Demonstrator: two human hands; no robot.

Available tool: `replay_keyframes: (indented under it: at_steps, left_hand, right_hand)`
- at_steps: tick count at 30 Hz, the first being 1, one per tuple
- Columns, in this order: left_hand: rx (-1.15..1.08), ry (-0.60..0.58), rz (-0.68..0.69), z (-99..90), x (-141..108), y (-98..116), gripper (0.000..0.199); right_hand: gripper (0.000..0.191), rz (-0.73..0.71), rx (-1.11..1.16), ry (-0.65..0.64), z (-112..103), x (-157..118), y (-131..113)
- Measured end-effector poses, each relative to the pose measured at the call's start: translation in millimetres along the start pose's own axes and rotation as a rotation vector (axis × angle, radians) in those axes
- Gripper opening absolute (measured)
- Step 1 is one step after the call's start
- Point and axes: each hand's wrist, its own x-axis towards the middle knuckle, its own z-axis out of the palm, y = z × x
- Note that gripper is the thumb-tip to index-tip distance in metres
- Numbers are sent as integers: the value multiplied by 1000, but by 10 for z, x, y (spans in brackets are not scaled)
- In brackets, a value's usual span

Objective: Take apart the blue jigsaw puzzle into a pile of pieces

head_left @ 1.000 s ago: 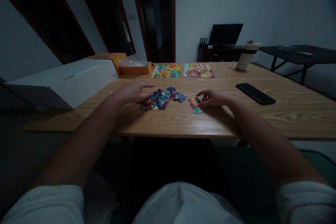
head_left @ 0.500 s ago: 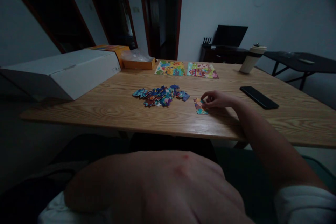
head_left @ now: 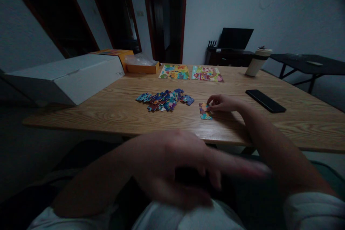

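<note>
My right hand (head_left: 221,103) rests on the table, its thumb and bent fingers closed at the right edge of a small joined cluster of jigsaw puzzle pieces (head_left: 205,115). The cluster is orange, brown and teal; its right part is hidden under my fingers. My left hand (head_left: 175,161) hangs in front of the table's near edge, close to the camera. Its index finger points right and its thumb is apart, smeared by motion, with nothing seen between them. To the left of the cluster lies a heap of loose blue and purple puzzle pieces (head_left: 164,100).
Two colourful puzzle pictures (head_left: 174,72) lie at the back of the wooden table (head_left: 121,115). A white box (head_left: 81,75) and an orange tray (head_left: 145,68) holding clear plastic are on the left. On the right are a black phone (head_left: 265,101) and a cream cup (head_left: 257,63).
My left hand has dropped from close before the camera, and its fingers now show, index finger stretched out. My right hand stays at the joined pieces.
</note>
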Motion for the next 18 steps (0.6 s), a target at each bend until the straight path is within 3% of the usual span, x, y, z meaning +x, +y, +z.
replay_keyframes:
  at_steps: [2, 5, 7, 9, 12, 18]
  left_hand:
    - [78, 26, -218, -155, 21, -408, 51]
    - [297, 36, -583, -373, -145, -1165, 48]
    - [379, -26, -742, -473, -323, -1580, 54]
    - [377, -105, -816, -520, -477, -1833, 60]
    - [334, -170, -829, -502, -589, -1941, 62]
    - [290, -73, -817, -447, -553, -1864, 52]
  right_hand:
    - [46, -22, -8, 16, 5, 7, 7]
    - [48, -3, 9, 9, 12, 19, 9]
    - [51, 16, 17, 0, 14, 28, 11]
    - [54, 12, 16, -1, 16, 38, 19]
    - [54, 9, 21, -3, 21, 52, 39]
    - [50, 18, 15, 1, 25, 51, 42]
